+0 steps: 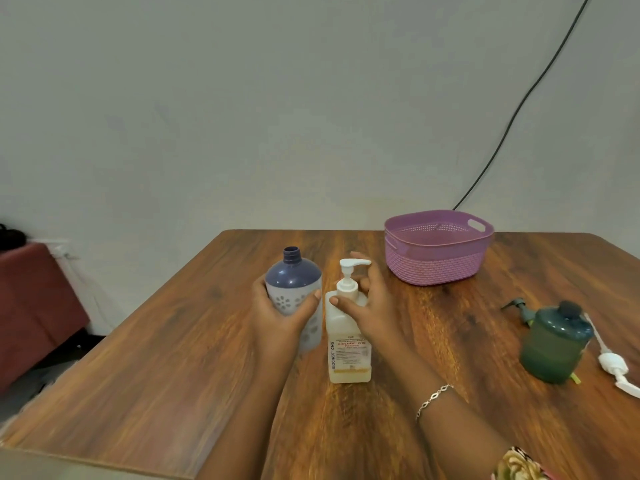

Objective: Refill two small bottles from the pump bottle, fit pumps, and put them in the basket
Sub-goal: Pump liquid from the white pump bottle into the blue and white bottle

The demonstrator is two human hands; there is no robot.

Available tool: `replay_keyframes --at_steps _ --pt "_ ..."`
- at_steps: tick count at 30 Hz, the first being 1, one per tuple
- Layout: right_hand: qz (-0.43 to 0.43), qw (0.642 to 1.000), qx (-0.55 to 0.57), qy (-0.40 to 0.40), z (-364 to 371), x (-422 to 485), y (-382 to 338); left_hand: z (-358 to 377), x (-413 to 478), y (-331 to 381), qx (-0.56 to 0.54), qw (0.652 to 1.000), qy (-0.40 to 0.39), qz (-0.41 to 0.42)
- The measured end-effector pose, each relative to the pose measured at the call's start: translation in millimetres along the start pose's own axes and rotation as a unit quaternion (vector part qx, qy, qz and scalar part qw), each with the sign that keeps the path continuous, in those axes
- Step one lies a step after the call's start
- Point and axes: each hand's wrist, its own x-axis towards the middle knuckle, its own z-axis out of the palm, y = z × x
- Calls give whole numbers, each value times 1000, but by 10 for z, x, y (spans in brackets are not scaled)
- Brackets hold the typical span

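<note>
My left hand [280, 311] grips a blue and white flowered bottle [293, 284] with an uncapped neck, held upright next to the pump bottle. The pump bottle [348, 348] is pale with yellowish liquid and a white pump head [353, 263]; it stands on the table. My right hand [367, 306] rests against its shoulder and neck, fingers spread, thumb on the front. A green bottle [554, 344] without a pump stands at the right. A dark pump [519, 308] lies behind it and a white pump [613, 362] lies to its right. The purple basket [438, 261] holds nothing.
The wooden table [173, 358] ends at a pale wall behind the basket. A black cable [519, 109] runs down the wall to the table's back edge. A dark red cloth-covered surface [31, 306] stands low at the left, beyond the table edge.
</note>
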Motion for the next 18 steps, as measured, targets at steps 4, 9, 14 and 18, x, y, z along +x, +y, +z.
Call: replay_keyframes --at_steps 4,9,14,18 --pt "-33 999 8 15 20 -30 45 25 32 -40 5 1000 -11 -3" --pt "-50 999 -11 6 -6 -24 89 47 39 -67 4 1000 -11 1" --pt "-62 997 -47 22 -12 -25 135 54 43 -99 8 1000 -10 -1" --pt "-79 996 -37 32 -16 -31 156 55 42 -123 14 1000 -11 -3"
